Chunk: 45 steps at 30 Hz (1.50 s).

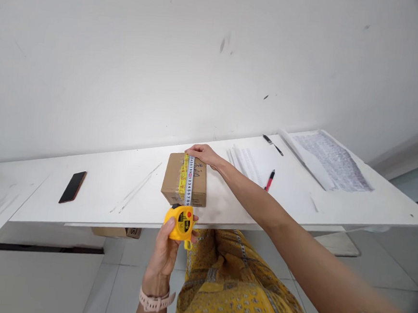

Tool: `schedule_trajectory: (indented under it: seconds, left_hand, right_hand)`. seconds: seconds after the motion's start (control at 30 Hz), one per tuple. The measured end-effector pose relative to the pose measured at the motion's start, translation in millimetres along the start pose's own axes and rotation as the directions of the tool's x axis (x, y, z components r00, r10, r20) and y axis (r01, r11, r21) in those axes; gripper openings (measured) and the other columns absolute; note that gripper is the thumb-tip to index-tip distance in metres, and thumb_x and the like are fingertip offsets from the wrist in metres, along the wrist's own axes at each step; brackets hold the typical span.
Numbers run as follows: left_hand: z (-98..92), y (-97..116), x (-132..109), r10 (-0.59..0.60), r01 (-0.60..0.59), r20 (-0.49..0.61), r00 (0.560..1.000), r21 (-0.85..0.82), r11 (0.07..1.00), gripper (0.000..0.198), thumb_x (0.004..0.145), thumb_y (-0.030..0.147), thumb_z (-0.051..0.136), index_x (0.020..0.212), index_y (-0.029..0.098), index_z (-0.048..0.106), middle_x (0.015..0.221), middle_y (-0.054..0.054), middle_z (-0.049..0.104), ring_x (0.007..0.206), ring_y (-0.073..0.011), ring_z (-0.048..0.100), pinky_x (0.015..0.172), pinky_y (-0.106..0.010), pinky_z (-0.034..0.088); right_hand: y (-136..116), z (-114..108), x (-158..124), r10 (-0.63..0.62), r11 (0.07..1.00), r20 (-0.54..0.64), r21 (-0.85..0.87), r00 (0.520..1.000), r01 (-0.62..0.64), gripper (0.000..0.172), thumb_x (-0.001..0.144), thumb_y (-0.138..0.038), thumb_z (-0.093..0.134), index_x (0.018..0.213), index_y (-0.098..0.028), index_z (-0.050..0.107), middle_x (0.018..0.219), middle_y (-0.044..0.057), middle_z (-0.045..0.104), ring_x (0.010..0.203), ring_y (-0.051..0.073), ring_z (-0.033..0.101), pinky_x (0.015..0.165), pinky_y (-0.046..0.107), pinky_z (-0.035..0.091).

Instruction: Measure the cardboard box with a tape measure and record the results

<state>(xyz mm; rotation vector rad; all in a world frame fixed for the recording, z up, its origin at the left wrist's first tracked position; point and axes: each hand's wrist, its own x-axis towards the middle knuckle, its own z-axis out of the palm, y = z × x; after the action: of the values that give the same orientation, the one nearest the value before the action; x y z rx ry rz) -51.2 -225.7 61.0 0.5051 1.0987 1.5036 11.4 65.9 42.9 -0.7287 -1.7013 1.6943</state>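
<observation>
A small brown cardboard box (172, 173) with yellow printed tape and dark handwriting on top sits near the middle of the white table. My left hand (169, 242) is wrapped round a yellow tape measure (181, 223) just off the table's front edge. Its white blade (190, 179) is pulled out and lies across the top of the box, from the far edge to the near one. At the far edge, my right hand (204, 153) pinches the blade's end against the box, fingers closed; the blade's tip itself is hidden.
A dark phone (72, 187) lies to the left on the white table (99, 191). On the right are paper sheets (255, 167), a red pen (270, 180), a black pen (272, 144) and a handwritten sheet (333, 159). The wall (201, 69) rises behind. Another carton (116, 231) shows below the tabletop.
</observation>
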Motion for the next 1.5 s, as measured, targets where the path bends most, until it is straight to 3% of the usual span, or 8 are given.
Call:
schedule_trajectory:
  seconds: [0.17,0.3,0.43,0.53,0.73,0.87,1.1,1.5]
  left_hand:
    - [3.6,2.0,12.3,0.023,-0.024,0.027,0.999,0.013,1.000,0.047,0.078,0.051,0.069,0.108,0.015,0.065,0.093,-0.011,0.073,0.057,-0.0173,0.066,0.058,-0.030,0.054]
    - [-10.4,18.5,17.1,0.042,-0.045,0.062,0.997,0.044,0.998,0.048,0.076,0.048,0.068,0.110,0.014,0.064,0.083,-0.009,0.071,0.053,-0.0155,0.062,0.050,-0.026,0.049]
    - [-44.9,68.5,24.5,0.011,-0.062,0.224,0.975,0.223,0.973,0.061,0.069,0.046,0.072,0.119,0.013,0.063,0.089,-0.010,0.070,0.058,-0.0156,0.060,0.048,-0.024,0.045]
    - [-71.6,120.0,44.5,0.003,-0.120,0.263,0.965,0.428,0.896,0.066,0.071,0.049,0.068,0.123,0.008,0.063,0.092,-0.013,0.071,0.065,-0.0168,0.059,0.050,-0.024,0.043]
    - [-89.5,181.9,111.1,-0.082,-0.173,0.326,0.942,0.680,0.712,0.062,0.077,0.057,0.062,0.120,0.013,0.065,0.093,-0.013,0.072,0.069,-0.0186,0.060,0.057,-0.026,0.046]
    - [-90.5,180.5,141.8,-0.172,-0.136,0.355,0.919,0.696,0.705,0.060,0.080,0.056,0.060,0.122,0.014,0.063,0.097,-0.013,0.073,0.080,-0.0244,0.066,0.072,-0.032,0.053]
    - [-111.5,167.6,165.8,-0.256,-0.080,0.428,0.867,0.625,0.777,0.062,0.082,0.054,0.057,0.128,0.013,0.058,0.106,-0.015,0.073,0.092,-0.0320,0.071,0.085,-0.041,0.054]
    - [-106.1,144.2,173.2,-0.276,-0.101,0.527,0.804,0.578,0.809,0.067,0.078,0.055,0.064,0.130,0.012,0.057,0.110,-0.017,0.072,0.092,-0.0302,0.070,0.079,-0.037,0.054]
  right_hand:
    - [3.6,0.2,2.6,-0.007,0.999,-0.007,-0.032,1.000,0.007,0.026,0.074,-0.042,0.068,0.082,-0.017,0.070,0.082,0.003,0.069,0.074,0.016,0.059,0.069,0.029,0.045]
    - [-15.6,-7.7,-5.8,-0.143,0.972,-0.056,-0.196,0.988,0.130,0.025,0.075,-0.042,0.063,0.071,-0.018,0.062,0.075,0.000,0.063,0.070,0.014,0.052,0.067,0.028,0.039]
    - [-53.1,-21.9,-47.5,-0.266,0.910,-0.103,-0.354,0.958,0.215,0.027,0.082,-0.040,0.056,0.066,-0.020,0.049,0.065,-0.004,0.048,0.063,0.011,0.041,0.059,0.027,0.030]
    - [-63.5,-22.6,-91.4,-0.235,0.886,-0.061,-0.425,0.970,0.188,0.029,0.085,-0.039,0.055,0.065,-0.020,0.045,0.062,-0.004,0.042,0.060,0.011,0.036,0.057,0.027,0.026]
    - [-19.2,7.2,-137.0,-0.186,0.915,-0.103,-0.381,0.977,0.134,0.031,0.089,-0.045,0.051,0.070,-0.021,0.048,0.072,-0.002,0.051,0.066,0.013,0.044,0.060,0.028,0.032]
    - [1.7,17.5,-133.3,-0.170,0.969,-0.253,-0.221,0.952,0.115,0.034,0.085,-0.050,0.057,0.068,-0.021,0.050,0.071,-0.001,0.050,0.066,0.013,0.044,0.061,0.028,0.034]
    - [5.4,26.6,-127.4,0.015,0.997,-0.232,0.073,0.973,0.002,0.041,0.074,-0.059,0.069,0.071,-0.021,0.054,0.063,-0.003,0.048,0.057,0.011,0.041,0.049,0.025,0.036]
    - [11.3,32.1,-118.6,0.031,0.998,-0.248,0.062,0.968,-0.016,0.042,0.069,-0.055,0.075,0.075,-0.023,0.049,0.059,-0.007,0.046,0.050,0.010,0.040,0.044,0.024,0.033]
